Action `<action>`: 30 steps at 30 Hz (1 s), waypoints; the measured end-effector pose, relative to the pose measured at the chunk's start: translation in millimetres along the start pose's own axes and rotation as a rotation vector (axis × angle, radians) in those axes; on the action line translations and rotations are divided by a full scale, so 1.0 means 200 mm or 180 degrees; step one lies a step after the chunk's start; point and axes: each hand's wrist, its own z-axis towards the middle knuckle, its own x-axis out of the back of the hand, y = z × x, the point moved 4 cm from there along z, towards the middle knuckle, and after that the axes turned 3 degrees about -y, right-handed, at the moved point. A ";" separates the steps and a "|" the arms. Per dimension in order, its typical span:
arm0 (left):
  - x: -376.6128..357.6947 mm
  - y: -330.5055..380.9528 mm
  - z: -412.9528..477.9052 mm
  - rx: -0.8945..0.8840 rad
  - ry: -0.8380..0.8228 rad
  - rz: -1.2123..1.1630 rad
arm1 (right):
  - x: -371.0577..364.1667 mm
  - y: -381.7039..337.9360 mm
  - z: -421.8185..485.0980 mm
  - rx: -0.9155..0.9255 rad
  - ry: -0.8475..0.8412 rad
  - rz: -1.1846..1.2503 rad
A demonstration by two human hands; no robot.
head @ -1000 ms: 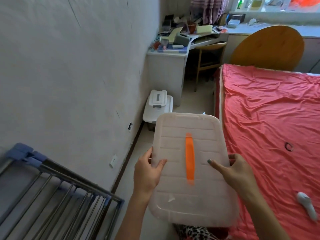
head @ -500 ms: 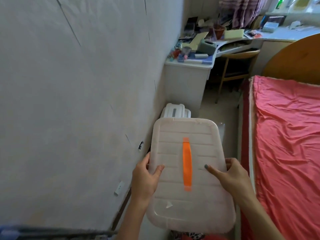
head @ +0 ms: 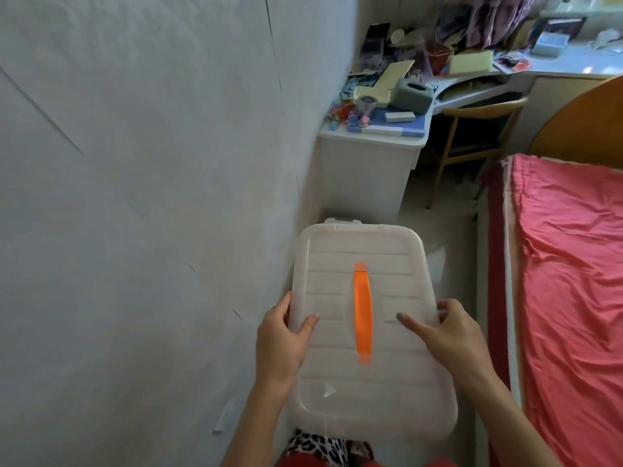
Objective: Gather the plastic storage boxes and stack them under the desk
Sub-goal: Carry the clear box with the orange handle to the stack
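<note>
Closer now to the messy white desk (head: 364, 176), the pale plastic storage box with an orange handle (head: 333, 281) is held up just before it. The left hand (head: 281, 335) and right hand (head: 451, 335) curl round its sides. Keep it flat and walk slowly.

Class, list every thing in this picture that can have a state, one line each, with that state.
Translucent white plastic storage box with orange lid handle: lid on, handle flat, held off the floor.
Left hand: grips the box's left edge, thumb on the lid.
Right hand: grips the right edge, thumb on the lid.
Small white plastic box by the white desk: on the floor, mostly hidden.
Wooden chair: tucked under the desk.
</note>
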 end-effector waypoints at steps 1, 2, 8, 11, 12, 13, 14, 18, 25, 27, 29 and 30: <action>0.00 0.01 0.04 0.0000 -0.0017 -0.0020 | 0.00 -0.02 0.04 -0.0004 0.0007 -0.0013; -0.01 0.02 0.10 0.0001 -0.0025 -0.0045 | 0.00 -0.05 0.08 -0.0017 0.0018 -0.0040; -0.11 0.06 0.60 -0.0005 -0.0174 -0.0059 | -0.06 -0.19 0.50 -0.0148 0.0214 -0.0081; -0.15 0.09 0.87 -0.0004 -0.0241 -0.0055 | -0.10 -0.28 0.73 -0.0216 0.0266 -0.0103; -0.17 0.10 0.96 -0.0008 -0.0267 -0.0053 | -0.12 -0.30 0.81 -0.0246 0.0280 -0.0115; -0.18 0.10 1.06 0.0004 -0.0284 -0.0050 | -0.14 -0.34 0.89 -0.0285 0.0301 -0.0127; -0.19 0.11 1.14 0.0014 -0.0299 -0.0048 | -0.15 -0.37 0.97 -0.0323 0.0311 -0.0148; -0.23 0.11 1.45 0.0129 -0.0482 0.0065 | -0.23 -0.47 1.22 -0.0456 0.0359 -0.0092; -0.33 0.05 1.88 0.0204 -0.0621 0.0270 | -0.35 -0.57 1.59 -0.0622 0.0235 -0.0009; -0.37 0.03 1.98 0.0253 -0.0646 0.0315 | -0.38 -0.58 1.68 -0.0630 0.0181 0.0078; -0.42 -0.01 2.06 0.0317 -0.0636 0.0321 | -0.41 -0.58 1.78 -0.0600 0.0176 0.0113; -0.43 -0.01 2.09 0.0317 -0.0609 0.0300 | -0.42 -0.58 1.81 -0.0581 0.0159 0.0134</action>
